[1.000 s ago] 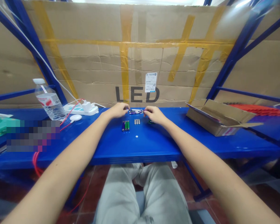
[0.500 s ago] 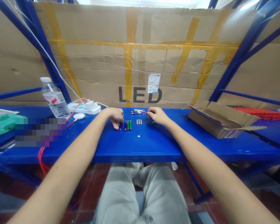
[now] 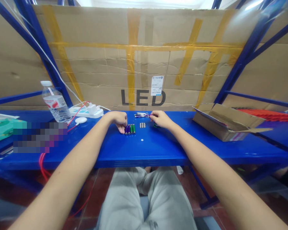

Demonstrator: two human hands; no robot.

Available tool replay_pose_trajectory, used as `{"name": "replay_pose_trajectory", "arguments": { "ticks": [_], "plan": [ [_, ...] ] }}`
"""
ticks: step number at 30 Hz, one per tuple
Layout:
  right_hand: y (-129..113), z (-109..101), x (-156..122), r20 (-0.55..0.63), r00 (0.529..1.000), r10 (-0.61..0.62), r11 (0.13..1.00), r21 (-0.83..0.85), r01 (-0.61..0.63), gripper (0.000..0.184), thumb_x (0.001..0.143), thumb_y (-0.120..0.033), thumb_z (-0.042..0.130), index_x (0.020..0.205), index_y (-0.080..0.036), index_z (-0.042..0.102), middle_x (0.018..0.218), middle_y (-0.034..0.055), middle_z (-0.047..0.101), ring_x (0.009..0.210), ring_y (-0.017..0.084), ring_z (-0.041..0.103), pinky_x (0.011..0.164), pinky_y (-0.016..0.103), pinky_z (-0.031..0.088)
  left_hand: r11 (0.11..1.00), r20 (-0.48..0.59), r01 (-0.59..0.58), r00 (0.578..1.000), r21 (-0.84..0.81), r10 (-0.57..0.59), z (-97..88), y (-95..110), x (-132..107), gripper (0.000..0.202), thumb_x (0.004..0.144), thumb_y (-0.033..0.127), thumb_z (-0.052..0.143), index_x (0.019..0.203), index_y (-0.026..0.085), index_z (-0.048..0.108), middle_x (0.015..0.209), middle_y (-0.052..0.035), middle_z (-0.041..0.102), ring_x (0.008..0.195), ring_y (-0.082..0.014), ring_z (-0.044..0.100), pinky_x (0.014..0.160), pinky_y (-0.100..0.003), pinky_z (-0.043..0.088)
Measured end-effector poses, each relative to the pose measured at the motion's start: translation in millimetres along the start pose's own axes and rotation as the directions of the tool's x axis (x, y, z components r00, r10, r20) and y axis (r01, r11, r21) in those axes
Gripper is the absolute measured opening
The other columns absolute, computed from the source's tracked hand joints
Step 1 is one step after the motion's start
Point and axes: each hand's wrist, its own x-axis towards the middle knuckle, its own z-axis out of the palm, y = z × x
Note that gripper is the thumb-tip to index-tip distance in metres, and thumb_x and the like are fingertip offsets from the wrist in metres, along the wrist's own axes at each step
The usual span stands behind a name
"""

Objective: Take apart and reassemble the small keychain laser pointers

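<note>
My left hand (image 3: 118,119) rests curled on the blue shelf (image 3: 146,150), its fingertips touching the left end of a short row of small purple and green cylinders (image 3: 130,129). My right hand (image 3: 159,119) is closed in a pinch on a small purple-tipped piece I cannot make out, next to a row of small metal parts (image 3: 141,115) at the back. A cluster of tiny silver discs (image 3: 142,125) lies between the hands, and one single disc (image 3: 141,140) lies nearer to me. A green item is partly hidden under my right hand.
A water bottle (image 3: 55,103), a white power strip (image 3: 86,111) with red cable and a white puck (image 3: 80,120) stand at the left. An open cardboard box (image 3: 224,121) sits at the right. A taped cardboard wall marked LED closes the back.
My left hand has come back from the metal parts at the rear to the row of cylinders and pushed them together. The right hand has hardly moved.
</note>
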Motion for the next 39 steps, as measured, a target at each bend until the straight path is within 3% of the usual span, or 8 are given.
{"name": "replay_pose_trajectory", "arguments": {
  "ticks": [9, 11, 14, 15, 19, 27, 34, 39],
  "plan": [
    [-7.6, 4.8, 0.5, -0.028, 1.000, 0.008, 0.976, 0.217, -0.002, 0.019, 0.088, -0.026, 0.050, 0.072, -0.018, 0.055, 0.065, 0.0014, 0.063, 0.063, 0.015, 0.055, 0.064, 0.028, 0.041, 1.000, -0.381, 0.013, 0.925, -0.008, -0.015, -8.5, 2.6, 2.8, 0.004, 0.076, 0.014, 0.058, 0.075, 0.013, 0.062, 0.064, -0.0112, 0.071, 0.057, -0.0204, 0.070, 0.059, -0.029, 0.056],
    [-8.3, 6.2, 0.2, -0.010, 0.999, 0.035, 0.957, 0.289, -0.030, 0.019, 0.089, -0.025, 0.050, 0.071, -0.019, 0.051, 0.061, -0.0002, 0.058, 0.058, 0.014, 0.053, 0.062, 0.028, 0.041, 0.998, -0.527, -0.013, 0.849, 0.060, 0.043, -6.9, 7.0, 3.0, 0.006, 0.076, 0.013, 0.059, 0.077, 0.013, 0.064, 0.068, -0.0111, 0.072, 0.063, -0.0203, 0.070, 0.062, -0.030, 0.055],
    [-10.3, 8.3, -0.5, 0.051, 0.996, 0.074, 0.875, 0.476, -0.089, 0.019, 0.091, -0.028, 0.052, 0.074, -0.021, 0.046, 0.055, -0.0037, 0.048, 0.052, 0.013, 0.048, 0.058, 0.028, 0.042, 0.931, -0.714, -0.270, 0.599, 0.246, 0.362, 3.5, 17.9, 5.5, 0.011, 0.077, 0.016, 0.062, 0.087, 0.015, 0.068, 0.088, -0.0098, 0.074, 0.081, -0.0190, 0.068, 0.076, -0.031, 0.054],
    [-11.7, 9.0, -1.0, 0.077, 0.994, 0.080, 0.830, 0.547, -0.109, 0.019, 0.090, -0.030, 0.054, 0.076, -0.021, 0.046, 0.054, -0.0047, 0.045, 0.050, 0.013, 0.046, 0.057, 0.028, 0.042, 0.874, -0.703, -0.404, 0.537, 0.271, 0.466, 9.0, 22.5, 7.0, 0.014, 0.079, 0.019, 0.062, 0.092, 0.015, 0.067, 0.094, -0.0085, 0.074, 0.086, -0.0179, 0.067, 0.080, -0.031, 0.053],
    [-21.1, 10.7, -4.4, 0.198, 0.977, 0.081, 0.617, 0.760, -0.205, 0.023, 0.086, -0.031, 0.063, 0.080, -0.022, 0.043, 0.054, -0.0077, 0.035, 0.048, 0.010, 0.036, 0.051, 0.025, 0.036, 0.673, -0.571, -0.698, 0.457, 0.245, 0.682, 33.3, 39.1, 13.2, 0.023, 0.081, 0.020, 0.065, 0.103, 0.015, 0.063, 0.095, -0.0060, 0.071, 0.088, -0.0150, 0.066, 0.081, -0.028, 0.052],
    [-37.1, 6.8, -11.6, 0.347, 0.937, 0.046, 0.414, 0.847, -0.334, 0.020, 0.079, -0.012, 0.058, 0.087, -0.022, 0.042, 0.057, -0.0085, 0.032, 0.048, 0.009, 0.029, 0.050, 0.023, 0.033, 0.588, -0.546, -0.643, 0.299, 0.491, 0.782, 41.0, 45.8, 11.3, 0.020, 0.084, 0.014, 0.058, 0.103, 0.017, 0.066, 0.090, -0.0028, 0.070, 0.079, -0.0123, 0.063, 0.074, -0.024, 0.049],
    [-38.2, 0.7, -13.4, 0.409, 0.912, 0.004, 0.401, 0.835, -0.377, 0.018, 0.080, -0.010, 0.054, 0.089, -0.021, 0.043, 0.059, -0.0071, 0.035, 0.050, 0.010, 0.035, 0.053, 0.025, 0.037, 0.550, -0.455, -0.603, 0.322, 0.577, 0.830, 37.8, 49.3, 6.9, 0.016, 0.086, 0.015, 0.057, 0.095, 0.019, 0.071, 0.094, -0.0043, 0.074, 0.087, -0.0150, 0.066, 0.082, -0.026, 0.049],
    [-30.7, 3.8, -9.8, 0.369, 0.929, 0.015, 0.558, 0.768, -0.314, 0.018, 0.078, -0.014, 0.060, 0.093, -0.020, 0.051, 0.063, -0.0039, 0.045, 0.057, 0.013, 0.047, 0.057, 0.029, 0.045, 0.637, -0.533, -0.608, 0.378, 0.473, 0.757, 38.9, 41.2, 13.3, 0.012, 0.084, 0.018, 0.060, 0.090, 0.016, 0.070, 0.079, -0.0010, 0.072, 0.072, -0.0124, 0.065, 0.070, -0.023, 0.048]
  ]
}}
